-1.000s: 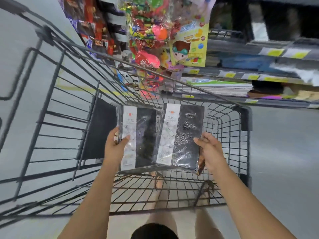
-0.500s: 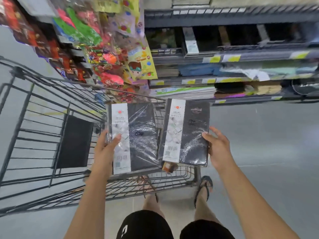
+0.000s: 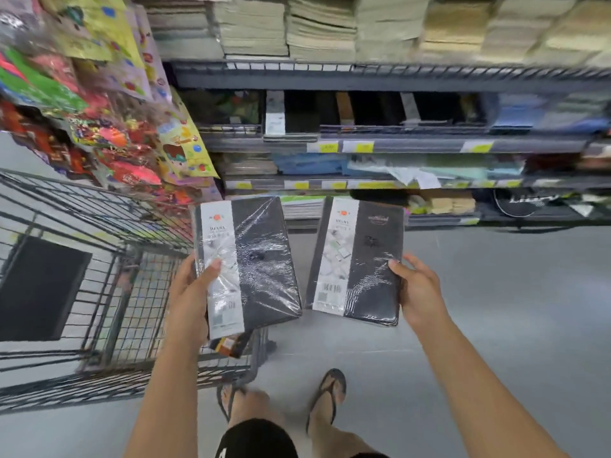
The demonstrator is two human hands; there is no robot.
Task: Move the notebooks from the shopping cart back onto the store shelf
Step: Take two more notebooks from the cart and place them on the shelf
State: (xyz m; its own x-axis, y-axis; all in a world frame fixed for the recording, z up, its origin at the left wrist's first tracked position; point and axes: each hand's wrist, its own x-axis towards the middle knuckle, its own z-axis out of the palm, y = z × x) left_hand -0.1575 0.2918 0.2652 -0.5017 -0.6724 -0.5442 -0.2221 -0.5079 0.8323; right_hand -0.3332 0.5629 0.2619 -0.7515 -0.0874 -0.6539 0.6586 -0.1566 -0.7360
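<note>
Two black shrink-wrapped notebooks with white label strips are up in front of me. My left hand (image 3: 191,292) grips the left notebook (image 3: 261,262) by its left edge, thumb across the label. On the right notebook (image 3: 367,262), my right hand (image 3: 418,292) holds the right edge. Both notebooks are above floor level, outside the wire shopping cart (image 3: 109,292), which stands at my left. The store shelf (image 3: 396,145) faces me, with similar black notebooks standing upright in its middle row.
Stacks of pale paper pads (image 3: 317,28) fill the top shelf; folded blue and green items lie lower down. Colourful hanging toy packs (image 3: 109,127) crowd the upper left over the cart. Grey floor (image 3: 496,292) spreads to the right. My sandalled feet (image 3: 327,398) are below.
Both hands lifted the notebooks out of the cart and carried them rightward toward the shelf. The notebooks have spread apart. The view has risen so more of the shelf shows.
</note>
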